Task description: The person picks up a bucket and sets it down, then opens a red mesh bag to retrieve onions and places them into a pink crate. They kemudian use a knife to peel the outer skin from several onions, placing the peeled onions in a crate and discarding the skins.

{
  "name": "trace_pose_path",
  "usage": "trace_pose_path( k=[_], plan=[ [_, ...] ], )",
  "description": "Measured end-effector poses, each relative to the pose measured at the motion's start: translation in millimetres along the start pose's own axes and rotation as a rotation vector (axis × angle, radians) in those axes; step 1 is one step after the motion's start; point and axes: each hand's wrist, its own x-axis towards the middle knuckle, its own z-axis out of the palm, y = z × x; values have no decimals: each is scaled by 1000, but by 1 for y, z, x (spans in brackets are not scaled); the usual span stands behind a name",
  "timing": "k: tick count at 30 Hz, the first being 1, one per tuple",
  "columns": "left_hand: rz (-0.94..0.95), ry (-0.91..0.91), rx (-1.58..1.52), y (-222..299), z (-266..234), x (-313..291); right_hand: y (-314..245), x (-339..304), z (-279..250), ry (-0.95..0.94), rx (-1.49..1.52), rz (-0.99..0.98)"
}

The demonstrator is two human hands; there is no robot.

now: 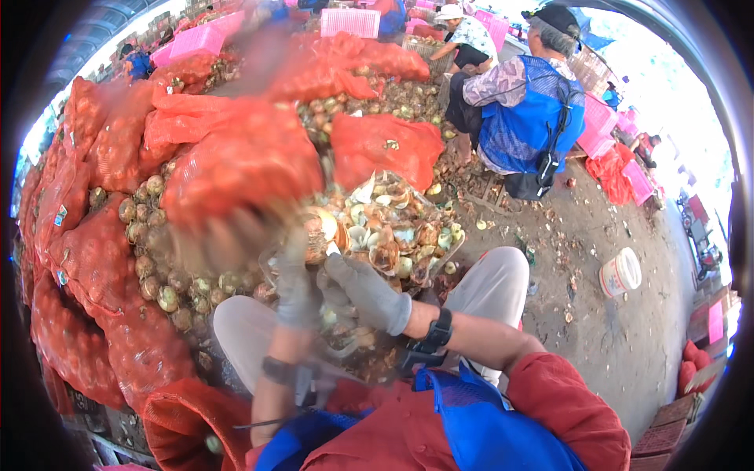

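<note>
In front of my knees both hands meet, in grey gloves. My left hand (296,286), blurred by motion, is closed on an onion (317,224) with pale and orange skin. Close beside it my right hand (367,289) is closed, its fingers pointing at the onion. A small white piece (332,248) sticks out at its fingertips; too little of it shows to tell its kind. Just beyond lies a heap of onion peels and trimmed scraps (385,228), with some pale peeled onions among them.
Full red mesh sacks (102,259) line the left, with loose onions (153,275) beside them. An opened red sack (188,428) stands at my left hip. A person in a blue vest (530,114) sits ahead right. A white bucket (620,272) stands on the right floor.
</note>
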Motion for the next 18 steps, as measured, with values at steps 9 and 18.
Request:
trace_pose_path(
  k=[9,18],
  plan=[
    [226,-97,368,16,-21,25,-13,8,-5,-266,503,214],
    [479,-239,720,33,-42,37,-16,11,-19,-576,975,318]
  ],
)
